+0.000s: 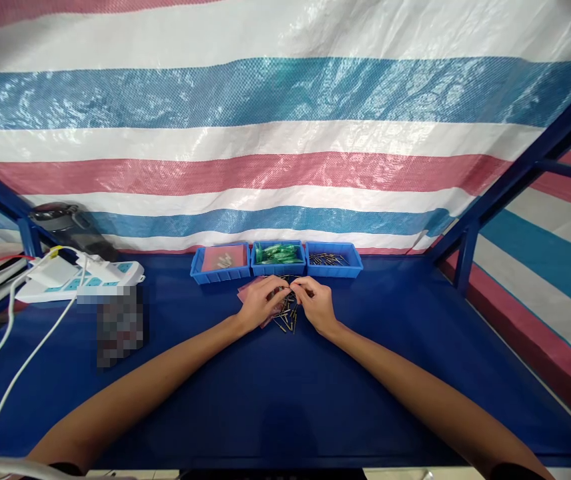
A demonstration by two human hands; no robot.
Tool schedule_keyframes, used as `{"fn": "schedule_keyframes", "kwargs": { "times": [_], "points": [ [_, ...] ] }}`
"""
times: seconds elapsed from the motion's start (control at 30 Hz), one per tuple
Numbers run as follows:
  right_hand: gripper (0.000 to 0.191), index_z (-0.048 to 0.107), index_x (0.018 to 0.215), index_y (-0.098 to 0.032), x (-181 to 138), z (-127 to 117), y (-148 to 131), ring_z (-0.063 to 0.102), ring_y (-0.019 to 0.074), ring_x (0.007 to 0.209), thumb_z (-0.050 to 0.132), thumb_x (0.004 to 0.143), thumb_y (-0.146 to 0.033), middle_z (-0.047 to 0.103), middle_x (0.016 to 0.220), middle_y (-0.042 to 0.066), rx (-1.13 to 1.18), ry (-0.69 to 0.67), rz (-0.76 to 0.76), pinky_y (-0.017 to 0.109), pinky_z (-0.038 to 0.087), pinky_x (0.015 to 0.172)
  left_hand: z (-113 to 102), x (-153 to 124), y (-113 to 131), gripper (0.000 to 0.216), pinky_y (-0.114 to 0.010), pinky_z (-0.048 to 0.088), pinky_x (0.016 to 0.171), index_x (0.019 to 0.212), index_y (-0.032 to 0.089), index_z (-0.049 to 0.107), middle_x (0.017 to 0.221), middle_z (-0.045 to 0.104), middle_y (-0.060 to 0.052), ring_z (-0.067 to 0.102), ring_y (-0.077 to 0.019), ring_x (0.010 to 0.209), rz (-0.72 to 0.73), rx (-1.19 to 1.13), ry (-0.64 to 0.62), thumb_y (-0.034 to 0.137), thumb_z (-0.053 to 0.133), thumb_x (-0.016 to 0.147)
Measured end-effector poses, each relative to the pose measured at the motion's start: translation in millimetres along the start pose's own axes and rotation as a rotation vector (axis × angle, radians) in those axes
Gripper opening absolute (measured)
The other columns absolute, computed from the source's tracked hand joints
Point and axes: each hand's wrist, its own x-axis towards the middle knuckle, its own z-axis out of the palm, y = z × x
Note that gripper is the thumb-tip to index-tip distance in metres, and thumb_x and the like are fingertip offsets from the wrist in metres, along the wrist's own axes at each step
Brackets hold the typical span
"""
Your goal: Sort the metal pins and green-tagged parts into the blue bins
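My left hand (261, 303) and my right hand (316, 303) meet fingertip to fingertip over the middle of the table, each closed in a pinch. Whatever sits between the fingers is too small to make out. Under and between them lies a loose pile of thin dark metal pins with brass-coloured parts (288, 319). A pink plastic bag (245, 291) lies beneath my left hand, partly covered by it. Just beyond my hands stand a blue bin of green pieces (278, 271), a blue bin of dark thin pins (334, 271) and a blue bin with a pink bag and pale pieces (221, 275).
On the left, a white power strip (130, 270) with plugs and white cables (40, 350) crosses the blue table (285, 400). A dark bottle (73, 230) stands behind it, and a blurred dark object (121, 327) lies nearer. Blue frame bars (495, 180) and a striped sheet (285, 173) enclose the table.
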Motion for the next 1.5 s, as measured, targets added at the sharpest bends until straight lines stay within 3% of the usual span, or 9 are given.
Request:
{"fn": "schedule_keyframes", "kwargs": {
  "times": [0.1,0.27,0.4,0.5,0.67,1.27,1.5],
  "points": [
    [0.02,0.065,0.08,-0.018,-1.3,0.7,0.8,0.046,0.0091,0.044,0.053,0.087,-0.033,0.051,0.051,-0.004,-0.007,-0.036,0.001,0.021,0.039,0.048,-0.4,-1.4,0.9,0.019,-0.023,0.042,0.069,0.085,0.017,0.061,0.078,0.062,-0.002,0.056,-0.012,0.073,0.011,0.011,0.007,0.028,0.048,0.092],
    [0.02,0.067,0.083,-0.018,-3.1,1.2,-1.3,0.056,0.0114,0.055,0.053,0.087,-0.031,0.062,0.068,0.001,-0.041,-0.076,-0.074,0.023,0.045,0.058,-1.8,-5.5,2.6,0.031,-0.021,0.036,0.058,0.067,0.015,0.057,0.061,0.051,0.002,0.048,-0.009,0.057,-0.101,0.077,0.141,0.031,0.046,0.092],
    [0.024,0.065,0.077,-0.019,-3.3,0.9,-3.0,0.055,0.0121,0.056,0.049,0.089,-0.033,0.06,0.065,0.001,-0.075,-0.069,-0.071,0.023,0.044,0.058,-3.2,-5.3,4.2,0.041,-0.022,0.033,0.052,0.054,0.015,0.049,0.051,0.042,0.003,0.041,-0.0081,0.05,-0.093,0.083,0.153,0.032,0.046,0.091],
    [0.028,0.061,0.071,-0.019,-2.9,0.5,-3.0,0.052,0.012,0.054,0.048,0.089,-0.035,0.056,0.06,-0.001,-0.104,-0.06,-0.044,0.023,0.042,0.056,-4.0,-3.6,5.3,0.035,-0.022,0.039,0.056,0.064,0.015,0.058,0.058,0.054,0.001,0.05,-0.01,0.056,-0.06,0.057,0.133,0.032,0.046,0.092],
    [0.035,0.057,0.064,-0.018,-2.0,0.2,-2.2,0.045,0.0108,0.051,0.046,0.09,-0.038,0.05,0.053,-0.003,-0.171,-0.083,-0.045,0.022,0.036,0.053,-3.7,-3.2,4.0,0.022,-0.027,0.049,0.076,0.088,0.017,0.066,0.084,0.068,-0.006,0.063,-0.0158,0.082,0.005,0.016,0.141,0.03,0.049,0.09],
    [0.037,0.057,0.06,-0.017,-4.0,1.4,-3.3,0.044,0.0103,0.051,0.048,0.09,-0.037,0.051,0.054,-0.002,-0.244,-0.085,-0.121,0.023,0.034,0.054,-4.0,-7.3,4.1,0.021,-0.03,0.05,0.083,0.098,0.017,0.065,0.094,0.068,-0.007,0.063,-0.0169,0.091,0.032,-0.025,0.144,0.024,0.045,0.092],
    [0.031,0.062,0.069,-0.018,-3.3,-0.5,-6.2,0.048,0.0123,0.055,0.047,0.09,-0.037,0.055,0.061,0.0,-0.217,-0.068,-0.13,0.025,0.039,0.057,-3.6,-7.5,3.5,0.024,-0.03,0.05,0.081,0.097,0.017,0.064,0.093,0.068,-0.008,0.063,-0.0172,0.09,0.008,-0.022,0.157,0.028,0.044,0.092]
  ]
}}
